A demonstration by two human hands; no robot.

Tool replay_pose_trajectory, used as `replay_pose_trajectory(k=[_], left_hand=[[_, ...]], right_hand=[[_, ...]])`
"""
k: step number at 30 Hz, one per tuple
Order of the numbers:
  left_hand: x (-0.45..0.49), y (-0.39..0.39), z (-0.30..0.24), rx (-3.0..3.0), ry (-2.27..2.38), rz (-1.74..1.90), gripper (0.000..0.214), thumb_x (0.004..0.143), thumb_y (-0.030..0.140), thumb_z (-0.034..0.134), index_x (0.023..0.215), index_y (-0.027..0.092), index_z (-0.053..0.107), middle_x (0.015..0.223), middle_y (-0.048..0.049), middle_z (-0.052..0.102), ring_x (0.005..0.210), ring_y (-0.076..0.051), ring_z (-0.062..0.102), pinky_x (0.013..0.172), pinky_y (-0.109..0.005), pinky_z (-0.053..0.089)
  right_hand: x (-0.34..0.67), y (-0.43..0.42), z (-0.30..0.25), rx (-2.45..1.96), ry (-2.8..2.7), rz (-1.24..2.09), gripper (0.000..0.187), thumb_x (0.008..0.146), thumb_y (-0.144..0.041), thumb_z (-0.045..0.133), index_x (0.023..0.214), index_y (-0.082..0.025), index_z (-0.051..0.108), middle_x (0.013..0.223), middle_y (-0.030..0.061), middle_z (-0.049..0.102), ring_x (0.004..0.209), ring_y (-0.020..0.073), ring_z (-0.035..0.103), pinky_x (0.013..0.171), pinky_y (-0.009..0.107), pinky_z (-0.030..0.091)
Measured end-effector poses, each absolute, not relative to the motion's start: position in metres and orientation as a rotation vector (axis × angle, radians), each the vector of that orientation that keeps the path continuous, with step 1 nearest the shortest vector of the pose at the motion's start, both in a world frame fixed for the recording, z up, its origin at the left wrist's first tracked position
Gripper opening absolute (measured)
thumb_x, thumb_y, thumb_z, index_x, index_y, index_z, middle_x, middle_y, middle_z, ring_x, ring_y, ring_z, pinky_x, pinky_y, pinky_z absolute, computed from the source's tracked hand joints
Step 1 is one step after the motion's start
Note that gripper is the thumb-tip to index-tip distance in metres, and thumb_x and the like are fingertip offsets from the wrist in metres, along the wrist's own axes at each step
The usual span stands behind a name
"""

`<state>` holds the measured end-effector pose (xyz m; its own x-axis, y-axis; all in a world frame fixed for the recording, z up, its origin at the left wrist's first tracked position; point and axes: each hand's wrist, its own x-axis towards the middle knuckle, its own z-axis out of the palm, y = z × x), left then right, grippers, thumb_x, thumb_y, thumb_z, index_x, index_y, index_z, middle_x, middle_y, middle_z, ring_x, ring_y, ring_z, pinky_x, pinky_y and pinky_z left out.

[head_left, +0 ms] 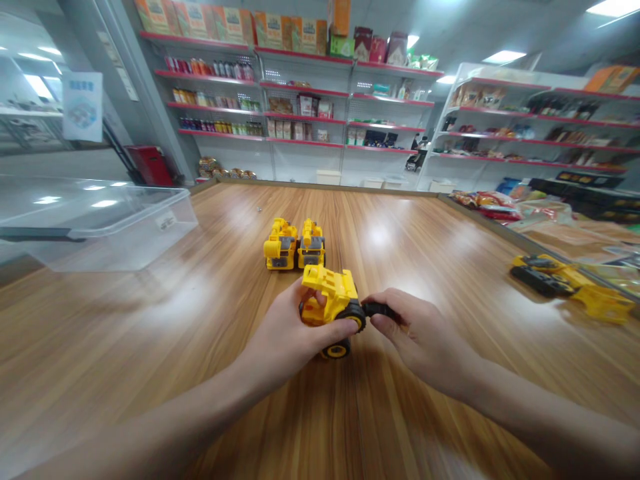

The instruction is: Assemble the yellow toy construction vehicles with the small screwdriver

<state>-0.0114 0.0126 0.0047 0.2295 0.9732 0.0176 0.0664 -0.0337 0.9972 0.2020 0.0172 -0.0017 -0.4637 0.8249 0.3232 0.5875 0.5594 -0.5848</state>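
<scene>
My left hand (295, 325) grips a yellow toy truck (336, 285) with black wheels, tilted above the wooden table. The thumb presses near one of its wheels. On the right, my right hand (417, 327) pinches a small black tool (379, 309) that looks like a screwdriver handle. Its tip points at the truck's wheel side; whether it touches is hidden. Just beyond the held truck stand two more yellow toy vehicles, a left one (280, 248) and a right one (312, 247), side by side on the table.
At the left edge stands a clear plastic bin (125, 230) with a lid. A yellow toy bulldozer (570, 283) lies to the right, near bagged goods (545, 223). A tiny bit (259, 209) lies farther back on the table (225, 400). Stocked shelves (305, 87) line the background.
</scene>
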Motion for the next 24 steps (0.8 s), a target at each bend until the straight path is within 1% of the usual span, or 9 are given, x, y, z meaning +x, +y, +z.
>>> replay_pose_trajectory(k=[3,6,10,13,18,24], left_hand=[[-0.011,0.013,0.004,1.379,1.053,1.016,0.048,0.071,0.031,0.08,0.112,0.019,0.057,0.107,-0.0031,0.071,0.096,-0.02,0.069,0.081,-0.028,0.055],[-0.012,0.012,0.005,1.366,1.046,0.999,0.048,0.071,0.028,0.08,0.113,0.019,0.057,0.107,-0.0029,0.072,0.095,-0.019,0.069,0.079,-0.027,0.055],[-0.013,0.01,0.007,1.348,1.04,0.966,0.047,0.069,0.024,0.081,0.111,0.018,0.059,0.102,-0.003,0.073,0.089,-0.019,0.07,0.072,-0.026,0.055],[-0.012,0.008,0.009,1.344,1.033,0.958,0.046,0.068,0.021,0.081,0.109,0.018,0.06,0.102,-0.0039,0.074,0.089,-0.02,0.07,0.073,-0.028,0.055],[-0.011,0.008,0.01,1.33,1.007,0.971,0.047,0.068,0.019,0.081,0.109,0.017,0.06,0.107,-0.0053,0.073,0.093,-0.021,0.07,0.078,-0.029,0.055],[-0.011,0.006,0.01,1.31,1.008,0.981,0.048,0.066,0.017,0.081,0.109,0.016,0.06,0.106,-0.0059,0.073,0.096,-0.022,0.069,0.082,-0.031,0.055]], right_hand=[[0.202,0.017,-0.003,-1.148,-2.252,0.557,0.014,0.096,-0.021,0.048,0.104,-0.02,0.06,0.091,0.0021,0.065,0.08,0.0154,0.057,0.068,0.027,0.041],[0.202,0.016,-0.001,-1.167,-2.283,0.565,0.014,0.097,-0.022,0.046,0.098,-0.019,0.059,0.085,0.001,0.064,0.074,0.0147,0.055,0.064,0.027,0.038],[0.204,0.015,0.003,-1.186,-2.32,0.592,0.02,0.099,-0.025,0.042,0.091,-0.018,0.059,0.076,0.0,0.06,0.068,0.0144,0.052,0.061,0.028,0.035],[0.205,0.014,0.006,-1.222,-2.316,0.64,0.024,0.1,-0.029,0.041,0.088,-0.018,0.06,0.071,-0.0006,0.057,0.065,0.0143,0.05,0.059,0.028,0.034],[0.203,0.013,0.009,-1.258,-2.277,0.735,0.03,0.099,-0.032,0.039,0.088,-0.017,0.062,0.071,0.0003,0.058,0.066,0.0148,0.051,0.058,0.029,0.033],[0.201,0.013,0.01,-1.255,-2.211,0.857,0.034,0.098,-0.033,0.039,0.076,-0.016,0.058,0.074,0.002,0.058,0.071,0.0156,0.052,0.061,0.029,0.034]])
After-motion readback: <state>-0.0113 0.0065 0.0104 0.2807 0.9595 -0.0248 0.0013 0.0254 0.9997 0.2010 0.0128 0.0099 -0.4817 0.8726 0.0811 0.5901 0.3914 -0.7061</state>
